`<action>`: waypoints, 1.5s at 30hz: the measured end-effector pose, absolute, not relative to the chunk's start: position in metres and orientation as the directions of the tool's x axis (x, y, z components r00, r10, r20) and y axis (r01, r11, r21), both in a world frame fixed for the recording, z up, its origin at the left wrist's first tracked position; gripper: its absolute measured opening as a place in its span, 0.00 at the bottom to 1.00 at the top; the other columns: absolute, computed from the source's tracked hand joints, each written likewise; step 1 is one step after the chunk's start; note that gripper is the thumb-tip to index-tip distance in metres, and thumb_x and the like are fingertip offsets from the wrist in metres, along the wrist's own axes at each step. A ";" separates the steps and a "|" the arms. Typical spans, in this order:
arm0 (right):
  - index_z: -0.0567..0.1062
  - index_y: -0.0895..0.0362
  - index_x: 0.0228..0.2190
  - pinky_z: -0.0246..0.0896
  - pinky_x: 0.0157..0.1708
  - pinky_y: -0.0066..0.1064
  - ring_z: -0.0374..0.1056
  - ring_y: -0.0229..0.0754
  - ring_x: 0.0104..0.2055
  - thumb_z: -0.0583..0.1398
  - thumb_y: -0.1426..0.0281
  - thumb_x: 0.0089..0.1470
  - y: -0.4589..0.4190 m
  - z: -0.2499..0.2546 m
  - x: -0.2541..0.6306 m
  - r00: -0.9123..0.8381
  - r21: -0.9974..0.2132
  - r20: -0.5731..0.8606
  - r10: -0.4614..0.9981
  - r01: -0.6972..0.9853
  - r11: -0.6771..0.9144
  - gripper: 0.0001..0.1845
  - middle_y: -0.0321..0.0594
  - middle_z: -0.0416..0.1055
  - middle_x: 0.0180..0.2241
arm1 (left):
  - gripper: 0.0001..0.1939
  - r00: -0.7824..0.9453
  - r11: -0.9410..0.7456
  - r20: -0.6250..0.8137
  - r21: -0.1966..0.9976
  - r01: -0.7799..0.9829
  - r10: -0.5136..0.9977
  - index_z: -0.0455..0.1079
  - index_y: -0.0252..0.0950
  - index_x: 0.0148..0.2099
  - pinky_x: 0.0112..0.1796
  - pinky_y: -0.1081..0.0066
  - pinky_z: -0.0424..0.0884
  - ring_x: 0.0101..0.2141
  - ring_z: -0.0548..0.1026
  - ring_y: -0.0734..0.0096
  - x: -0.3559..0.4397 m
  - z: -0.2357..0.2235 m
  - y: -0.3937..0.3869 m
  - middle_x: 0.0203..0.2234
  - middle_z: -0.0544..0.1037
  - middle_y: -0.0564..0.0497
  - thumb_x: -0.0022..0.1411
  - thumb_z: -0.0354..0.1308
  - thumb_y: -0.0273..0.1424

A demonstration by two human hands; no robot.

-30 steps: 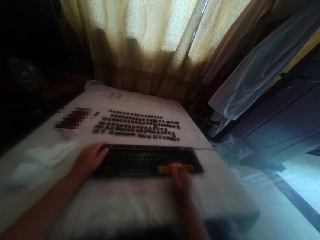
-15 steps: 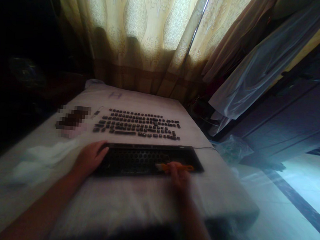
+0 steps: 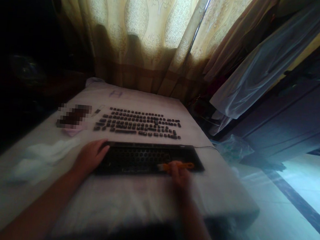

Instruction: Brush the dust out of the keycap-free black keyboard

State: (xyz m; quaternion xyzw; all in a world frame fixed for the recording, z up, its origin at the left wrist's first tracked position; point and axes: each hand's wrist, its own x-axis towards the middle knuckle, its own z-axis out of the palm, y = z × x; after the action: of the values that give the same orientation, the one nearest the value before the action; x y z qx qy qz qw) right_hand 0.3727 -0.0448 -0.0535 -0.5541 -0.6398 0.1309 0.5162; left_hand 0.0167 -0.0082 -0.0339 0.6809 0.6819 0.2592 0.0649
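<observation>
A black keyboard frame (image 3: 145,159) with its keys taken off lies on a white cloth-covered surface (image 3: 130,199). My left hand (image 3: 91,157) rests on the frame's left end, fingers curled over its edge. My right hand (image 3: 179,176) is closed on an orange-handled brush (image 3: 176,166), whose pale bristles touch the frame's right part. Several loose black keycaps (image 3: 138,123) are laid out in rows on the cloth just beyond the frame.
A crumpled white cloth (image 3: 43,158) lies to the left of my left hand. A blurred dark object (image 3: 73,117) sits left of the keycaps. Patterned curtains (image 3: 145,36) hang behind. The surface drops off at the right to a pale floor (image 3: 293,221).
My right hand with the brush has shifted slightly over the right part of the keyboard frame. My left hand has stayed on the left end.
</observation>
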 end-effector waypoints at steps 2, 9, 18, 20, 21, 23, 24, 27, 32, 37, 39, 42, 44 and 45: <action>0.77 0.52 0.29 0.69 0.29 0.31 0.73 0.42 0.24 0.52 0.55 0.66 -0.045 -0.053 0.372 0.134 -0.741 0.513 0.848 0.568 0.358 0.22 0.36 0.75 0.21 | 0.27 -0.064 -0.061 0.262 0.441 0.895 0.963 0.74 0.34 0.55 0.56 0.52 0.71 0.52 0.78 0.50 0.017 -0.034 -0.008 0.51 0.81 0.39 0.65 0.45 0.44; 0.77 0.52 0.30 0.70 0.31 0.31 0.74 0.43 0.26 0.53 0.55 0.66 -0.045 -0.051 0.372 0.106 -0.749 0.498 0.860 0.553 0.365 0.21 0.36 0.76 0.22 | 0.27 -0.061 -0.062 0.262 0.437 0.897 0.963 0.73 0.34 0.55 0.55 0.53 0.71 0.52 0.78 0.51 0.017 -0.033 -0.008 0.51 0.81 0.39 0.65 0.45 0.43; 0.77 0.53 0.33 0.69 0.30 0.33 0.74 0.44 0.25 0.51 0.54 0.67 -0.049 -0.050 0.376 0.220 -0.767 0.500 0.838 0.561 0.310 0.22 0.35 0.75 0.20 | 0.26 -0.066 -0.065 0.280 0.435 0.898 0.958 0.74 0.35 0.55 0.54 0.52 0.72 0.51 0.78 0.51 0.016 -0.035 -0.007 0.50 0.82 0.40 0.65 0.46 0.43; 0.76 0.53 0.31 0.68 0.30 0.33 0.74 0.44 0.25 0.52 0.54 0.67 -0.048 -0.051 0.376 0.230 -0.769 0.501 0.834 0.561 0.307 0.21 0.35 0.74 0.20 | 0.26 -0.068 -0.063 0.279 0.435 0.898 0.958 0.74 0.34 0.55 0.54 0.52 0.72 0.51 0.78 0.51 0.017 -0.036 -0.007 0.50 0.82 0.40 0.65 0.45 0.43; 0.76 0.53 0.31 0.68 0.30 0.32 0.74 0.44 0.25 0.52 0.55 0.66 -0.047 -0.051 0.376 0.225 -0.769 0.500 0.836 0.559 0.309 0.21 0.35 0.74 0.20 | 0.26 -0.069 -0.063 0.279 0.436 0.898 0.958 0.74 0.34 0.55 0.54 0.52 0.72 0.51 0.78 0.51 0.017 -0.036 -0.007 0.50 0.82 0.40 0.65 0.45 0.43; 0.77 0.53 0.29 0.69 0.30 0.32 0.74 0.43 0.25 0.53 0.55 0.65 -0.046 -0.052 0.375 0.204 -0.771 0.495 0.845 0.552 0.318 0.21 0.35 0.74 0.20 | 0.26 -0.067 -0.064 0.278 0.436 0.898 0.958 0.74 0.34 0.54 0.55 0.53 0.72 0.51 0.78 0.51 0.017 -0.036 -0.007 0.50 0.82 0.40 0.65 0.45 0.43; 0.77 0.53 0.29 0.69 0.30 0.32 0.74 0.43 0.25 0.53 0.55 0.65 -0.045 -0.052 0.374 0.192 -0.773 0.490 0.850 0.547 0.322 0.21 0.35 0.74 0.20 | 0.26 -0.066 -0.065 0.278 0.436 0.898 0.958 0.74 0.34 0.54 0.55 0.53 0.71 0.51 0.78 0.52 0.017 -0.036 -0.007 0.50 0.82 0.40 0.65 0.45 0.43; 0.77 0.53 0.28 0.70 0.30 0.32 0.74 0.43 0.25 0.54 0.54 0.65 -0.044 -0.051 0.371 0.168 -0.784 0.473 0.865 0.528 0.326 0.21 0.35 0.75 0.21 | 0.26 -0.068 -0.061 0.275 0.436 0.898 0.959 0.74 0.34 0.55 0.55 0.53 0.71 0.51 0.78 0.52 0.017 -0.036 -0.007 0.50 0.81 0.40 0.65 0.45 0.43; 0.77 0.53 0.31 0.71 0.30 0.33 0.75 0.44 0.25 0.54 0.51 0.65 -0.046 -0.049 0.373 0.218 -0.817 0.450 0.866 0.492 0.301 0.23 0.36 0.76 0.20 | 0.28 -0.068 -0.060 0.271 0.437 0.897 0.960 0.73 0.33 0.55 0.56 0.53 0.71 0.52 0.78 0.51 0.016 -0.037 -0.007 0.51 0.81 0.38 0.65 0.44 0.44; 0.77 0.55 0.36 0.71 0.28 0.33 0.76 0.44 0.24 0.50 0.51 0.68 -0.046 -0.041 0.389 0.327 -0.843 0.438 0.838 0.472 0.257 0.25 0.38 0.77 0.21 | 0.28 -0.061 -0.068 0.276 0.436 0.897 0.959 0.73 0.33 0.55 0.56 0.53 0.71 0.51 0.78 0.51 0.016 -0.036 -0.007 0.51 0.81 0.39 0.65 0.44 0.45; 0.77 0.55 0.33 0.70 0.26 0.32 0.75 0.44 0.23 0.53 0.48 0.65 -0.044 -0.039 0.397 0.320 -0.838 0.442 0.838 0.480 0.259 0.25 0.37 0.76 0.19 | 0.27 -0.063 -0.068 0.279 0.435 0.898 0.958 0.73 0.34 0.55 0.56 0.52 0.71 0.52 0.78 0.51 0.016 -0.036 -0.008 0.51 0.81 0.39 0.65 0.44 0.44; 0.77 0.55 0.31 0.70 0.25 0.32 0.75 0.44 0.23 0.58 0.48 0.61 -0.042 -0.039 0.406 0.269 -0.823 0.452 0.851 0.494 0.280 0.23 0.37 0.76 0.20 | 0.27 -0.063 -0.067 0.279 0.435 0.898 0.958 0.74 0.34 0.54 0.55 0.52 0.71 0.52 0.78 0.51 0.016 -0.036 -0.007 0.51 0.81 0.39 0.65 0.45 0.44; 0.78 0.54 0.31 0.71 0.27 0.33 0.75 0.45 0.25 0.60 0.50 0.60 -0.041 -0.042 0.408 0.230 -0.812 0.458 0.859 0.502 0.298 0.21 0.37 0.77 0.22 | 0.28 -0.063 -0.067 0.278 0.434 0.898 0.959 0.74 0.33 0.55 0.55 0.52 0.71 0.52 0.78 0.50 0.016 -0.036 -0.007 0.51 0.81 0.39 0.65 0.45 0.44; 0.78 0.54 0.31 0.71 0.27 0.33 0.75 0.44 0.25 0.60 0.50 0.60 -0.041 -0.044 0.408 0.217 -0.807 0.461 0.861 0.506 0.305 0.20 0.37 0.77 0.22 | 0.28 -0.062 -0.068 0.278 0.434 0.898 0.959 0.74 0.33 0.55 0.55 0.52 0.71 0.52 0.78 0.50 0.016 -0.036 -0.007 0.51 0.81 0.38 0.65 0.45 0.44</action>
State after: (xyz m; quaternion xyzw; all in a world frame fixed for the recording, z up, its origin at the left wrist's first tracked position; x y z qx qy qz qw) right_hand 0.4082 -0.0409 -0.0435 -0.5660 -0.6036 0.1654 0.5367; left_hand 0.0157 -0.0070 -0.0357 0.6824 0.6803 0.2612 0.0579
